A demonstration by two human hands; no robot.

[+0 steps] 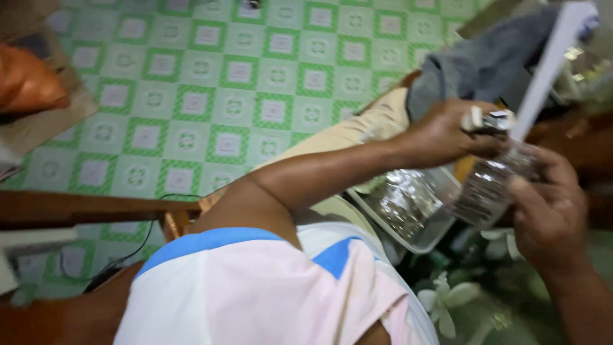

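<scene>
My sleeve (255, 287) nearest, pink-white with blue band. Right hand (552, 207) closed around clear plastic bag (488, 185) of dark stuff, held up at right. Left hand (447, 131) closed on small silvery thing (495, 121) at bag top, touching bag; what it is, cannot tell, blurred. Clear tray (415, 211) just beside bag, below left hand, more dark stuff inside. White strip (549, 64) rises above hands. Grey cloth (485, 64) behind. Green-white tiled floor (211, 96) beyond.

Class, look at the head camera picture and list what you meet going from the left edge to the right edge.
Orange bag → green patterned floor → pink and blue sleeve → clear tray → left hand → clear packet → right hand.
</scene>
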